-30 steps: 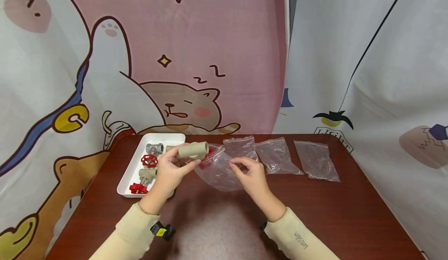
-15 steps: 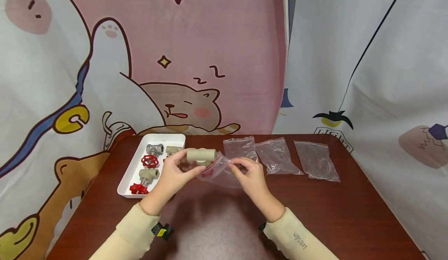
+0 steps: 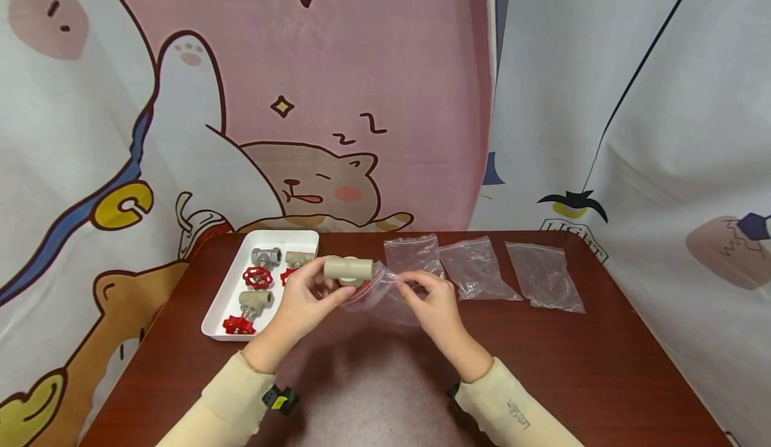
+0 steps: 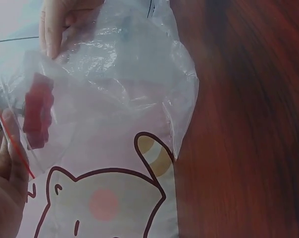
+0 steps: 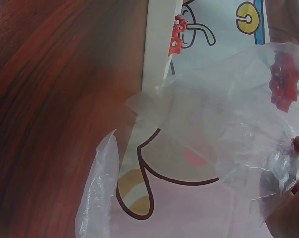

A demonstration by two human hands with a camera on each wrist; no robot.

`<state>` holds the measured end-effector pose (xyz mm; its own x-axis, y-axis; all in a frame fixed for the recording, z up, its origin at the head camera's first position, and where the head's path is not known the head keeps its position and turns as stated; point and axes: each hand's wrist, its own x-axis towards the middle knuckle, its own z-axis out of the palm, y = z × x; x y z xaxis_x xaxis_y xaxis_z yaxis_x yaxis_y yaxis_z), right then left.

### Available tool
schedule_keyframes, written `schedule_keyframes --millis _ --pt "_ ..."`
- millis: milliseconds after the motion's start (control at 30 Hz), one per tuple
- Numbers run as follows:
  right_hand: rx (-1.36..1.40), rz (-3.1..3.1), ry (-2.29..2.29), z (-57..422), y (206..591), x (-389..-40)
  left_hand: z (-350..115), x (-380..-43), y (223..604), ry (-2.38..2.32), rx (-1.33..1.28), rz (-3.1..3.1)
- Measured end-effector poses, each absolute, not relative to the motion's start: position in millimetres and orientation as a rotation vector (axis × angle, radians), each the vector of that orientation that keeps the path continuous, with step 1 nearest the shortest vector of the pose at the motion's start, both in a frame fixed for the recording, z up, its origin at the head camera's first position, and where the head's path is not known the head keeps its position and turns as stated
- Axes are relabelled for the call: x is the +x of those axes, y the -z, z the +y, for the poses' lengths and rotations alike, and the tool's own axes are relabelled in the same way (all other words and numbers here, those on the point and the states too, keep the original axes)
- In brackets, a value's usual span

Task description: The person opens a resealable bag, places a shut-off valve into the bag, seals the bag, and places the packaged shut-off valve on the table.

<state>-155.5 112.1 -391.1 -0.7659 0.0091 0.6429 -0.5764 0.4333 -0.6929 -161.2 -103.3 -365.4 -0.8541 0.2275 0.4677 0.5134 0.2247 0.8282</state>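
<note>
My left hand [image 3: 306, 303] holds a stop valve [image 3: 348, 269] by its beige pipe body, above the table. The valve's red handwheel [image 4: 39, 111] lies inside a clear zip bag [image 3: 391, 303], while the pipe body stays outside the bag's mouth. Left fingers [image 4: 11, 148] are right at the red-lined mouth edge. From the other side, my right hand [image 3: 430, 300] pinches the bag near its mouth between thumb and fingertips. The right wrist view also shows the handwheel [image 5: 284, 82] through the plastic.
At the left, a white tray [image 3: 212, 313] bears several more valves: a grey metal one [image 3: 266, 256] and beige ones [image 3: 255, 300], all with red handwheels. Three flat clear zip bags [image 3: 545, 276] lie in a row at the back right. A patterned curtain [image 3: 421, 99] hangs behind the table.
The left hand and valve have moved right and slightly down, and the handwheel sits deeper behind the plastic. The bag's mouth is drawn round toward the pipe body. The right hand has barely moved.
</note>
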Motion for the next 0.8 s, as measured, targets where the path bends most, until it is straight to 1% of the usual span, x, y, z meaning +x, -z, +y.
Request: schedule_keyframes --millis 167,300,567,800 --pt "0.462 -2.142 -1.413 114.3 406.1 -164.5 -103.2 -161.9 366.4 1.681 -0.678 -2.268" --pt "0.503 -2.198 -1.476 116.5 418.5 -171.7 -102.5 -162.3 366.3 1.711 -0.663 -2.276" --pt "0.632 -2.270 -1.330 116.0 417.6 -171.2 -101.1 -162.2 367.1 1.678 -0.663 -2.258" --pt "0.602 -2.260 -1.251 111.4 413.4 -173.4 -101.0 -161.5 366.8 1.685 -0.659 -2.255"
